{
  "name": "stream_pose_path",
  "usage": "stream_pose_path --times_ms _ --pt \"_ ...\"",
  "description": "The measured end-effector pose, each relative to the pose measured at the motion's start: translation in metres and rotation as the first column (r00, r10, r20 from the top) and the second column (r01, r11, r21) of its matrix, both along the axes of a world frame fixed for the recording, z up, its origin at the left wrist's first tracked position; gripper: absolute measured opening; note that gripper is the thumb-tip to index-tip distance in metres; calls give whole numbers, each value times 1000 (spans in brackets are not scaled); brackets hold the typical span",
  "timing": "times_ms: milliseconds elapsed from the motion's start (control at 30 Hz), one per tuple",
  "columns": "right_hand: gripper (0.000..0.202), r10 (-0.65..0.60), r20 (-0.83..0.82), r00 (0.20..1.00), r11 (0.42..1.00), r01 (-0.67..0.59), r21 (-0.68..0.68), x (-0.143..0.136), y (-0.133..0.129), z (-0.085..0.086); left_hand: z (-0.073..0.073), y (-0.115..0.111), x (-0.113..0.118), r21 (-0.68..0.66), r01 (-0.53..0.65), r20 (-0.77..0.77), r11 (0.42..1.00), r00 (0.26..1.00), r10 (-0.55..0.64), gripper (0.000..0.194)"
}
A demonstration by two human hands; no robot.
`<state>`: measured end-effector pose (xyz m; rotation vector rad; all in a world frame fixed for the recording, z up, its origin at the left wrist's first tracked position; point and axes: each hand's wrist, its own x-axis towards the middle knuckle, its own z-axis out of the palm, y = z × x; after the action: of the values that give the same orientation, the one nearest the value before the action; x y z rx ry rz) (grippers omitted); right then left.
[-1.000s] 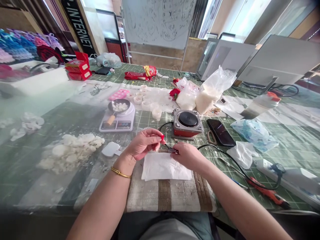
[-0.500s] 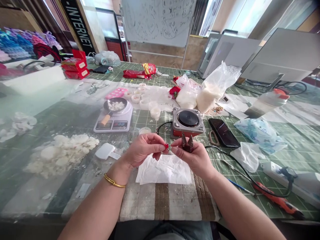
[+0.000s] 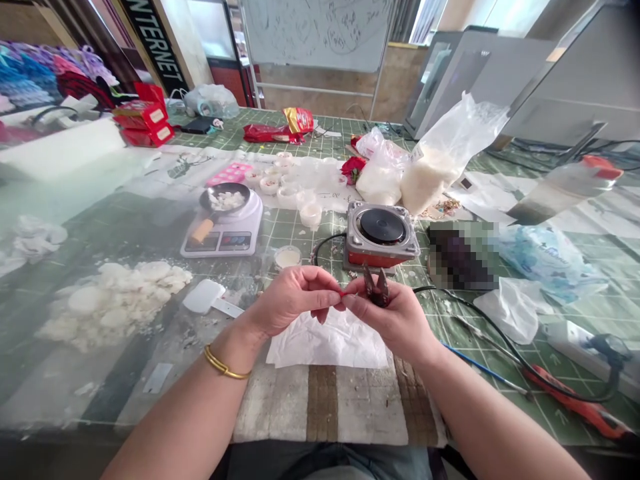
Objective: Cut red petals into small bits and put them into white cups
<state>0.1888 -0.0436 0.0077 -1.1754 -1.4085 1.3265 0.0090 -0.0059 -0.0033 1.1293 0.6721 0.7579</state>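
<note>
My left hand (image 3: 295, 303), a gold bangle at its wrist, pinches a tiny red piece (image 3: 343, 293) between thumb and forefinger. Most of that piece is hidden by the fingertips, so its kind is unclear. The thumb and forefinger of my right hand (image 3: 400, 320) meet it from the other side. Dark metal pliers (image 3: 376, 287) are tucked in my right hand, jaws apart and pointing up. Both hands are above a white tissue (image 3: 327, 343) that lies on a striped cloth (image 3: 280, 407).
A small hot plate (image 3: 383, 230) stands behind my hands. To the left are a kitchen scale (image 3: 225, 243) with a small pan (image 3: 225, 197), a white spatula (image 3: 205, 297) and a heap of white wax-like chunks (image 3: 115, 300). A black cable (image 3: 480, 310) runs along the right.
My fingertips have come together, covering most of the red piece and the greenish bit that showed beside it. The view has shifted slightly. The pliers stay in my right hand.
</note>
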Motion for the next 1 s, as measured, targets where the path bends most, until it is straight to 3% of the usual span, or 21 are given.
stream_pose_path --times_ms 133,200,267,333,400,467,733,1000 --pt "22 53 -197 979 987 -81 -140 1 3 1 1 -1 0 11 3 -8 1000 1000 -3 16" --pt "21 9 -196 981 991 -35 -128 1 2 -1 2 -1 2 23 -53 -32 998 998 53 17" --pt "17 -89 -78 993 996 90 12 1 0 -2 2 -1 3 46 -89 -73 995 993 92 18" --pt "13 -213 104 971 954 185 235 0 -3 -1 3 -2 5 69 -83 -97 994 991 89 16" --pt "10 -293 256 921 896 172 408 0 -5 0 3 -3 6 75 -82 -85 994 992 89 16" --pt "10 -299 333 894 875 118 469 -1 -7 1 4 -4 7 74 -98 -65 992 993 103 18" --pt "12 -130 296 946 968 57 243 -1 -1 1 4 -4 6 116 -117 -116 986 985 131 19" --pt "13 -201 274 941 964 140 226 0 2 -4 5 -7 9 183 -144 -150 973 973 173 13"
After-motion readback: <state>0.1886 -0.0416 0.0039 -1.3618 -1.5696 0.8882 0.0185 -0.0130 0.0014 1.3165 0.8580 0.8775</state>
